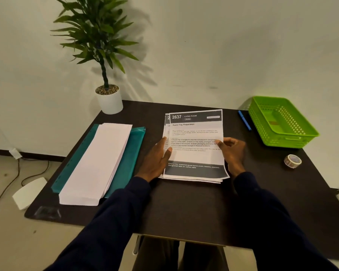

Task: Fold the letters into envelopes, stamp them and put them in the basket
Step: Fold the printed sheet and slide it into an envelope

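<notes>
While both hands grip the letters (pixel 194 145) at mid-height, the left hand (pixel 157 159) on the left edge and the right hand (pixel 233 151) on the right, thumbs pressed on the top sheet, the stack rests between them on the bench (pixel 184 208). Sheets below sit fanned out of line, so lifting could drag two at once or crease a corner. Envelopes (pixel 98 163) lie well left of the left hand on a teal folder (pixel 133 149); the basket (pixel 282 122) sits beyond the right hand, tape (pixel 292 160) and pen (pixel 244 120) near it. Bare bench toward the person gives folding room; the near edge is close.
</notes>
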